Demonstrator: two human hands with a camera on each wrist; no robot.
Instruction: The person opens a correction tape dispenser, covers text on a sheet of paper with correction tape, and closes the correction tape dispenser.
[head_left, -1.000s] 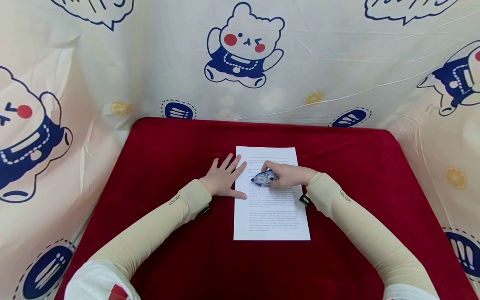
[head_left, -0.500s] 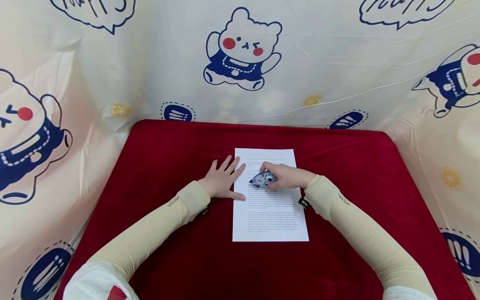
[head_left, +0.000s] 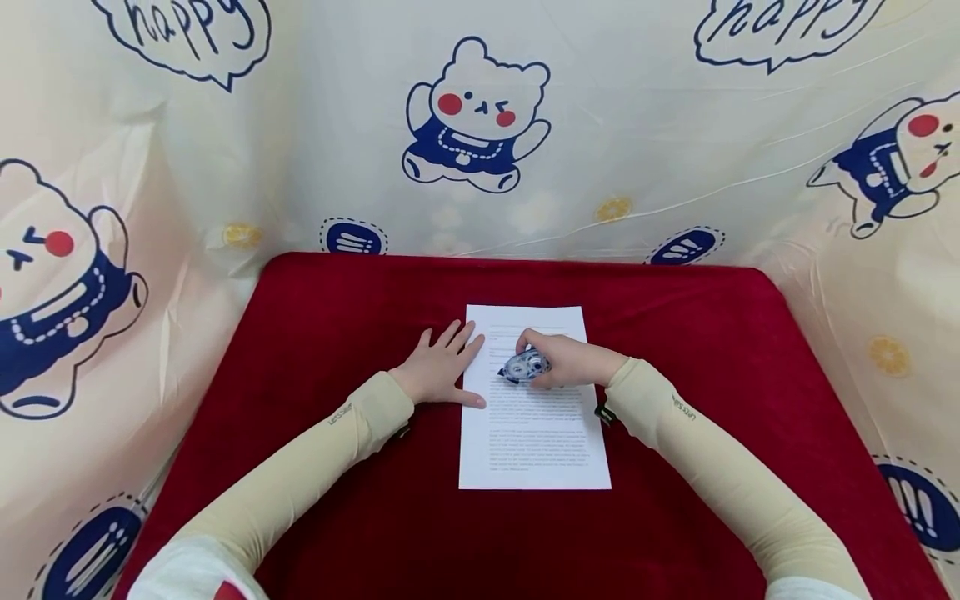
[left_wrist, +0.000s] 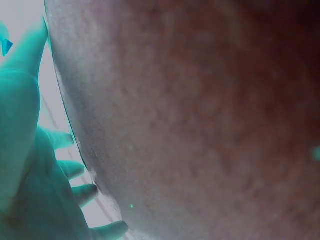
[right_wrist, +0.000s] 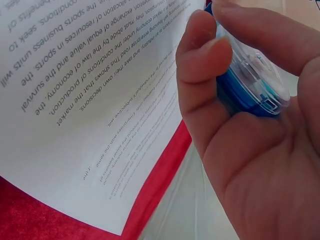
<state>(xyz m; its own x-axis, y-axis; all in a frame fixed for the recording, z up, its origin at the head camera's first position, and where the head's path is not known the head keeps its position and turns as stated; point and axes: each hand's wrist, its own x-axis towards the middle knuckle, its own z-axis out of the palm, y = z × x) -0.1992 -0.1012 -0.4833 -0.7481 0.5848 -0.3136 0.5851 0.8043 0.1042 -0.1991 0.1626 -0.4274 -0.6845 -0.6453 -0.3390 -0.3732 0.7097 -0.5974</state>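
A printed sheet of white paper (head_left: 547, 454) lies on the red cloth. My left hand (head_left: 435, 369) rests at its left edge, fingers spread, with thumb and fingertips on the margin; in the left wrist view the hand (left_wrist: 35, 165) shows in a teal tint. In my right hand (head_left: 573, 360) is a correction tape dispenser (head_left: 525, 365), blue with a clear case. Its pointed tip faces left, down at the printed lines in the upper part of the page. The right wrist view shows thumb and fingers pinching the dispenser (right_wrist: 255, 75), its tip mostly hidden behind them.
A red velvet cloth (head_left: 337, 292) covers the table. Pale curtains (head_left: 637, 100) printed with bears stand behind and at both sides. Both forearms, in cream sleeves (head_left: 300, 462), reach in from the near corners.
The head view has tilted up a little, so everything sits lower in it. The dispenser has rolled slightly, showing more of its flat face. The left hand keeps its place on the paper.
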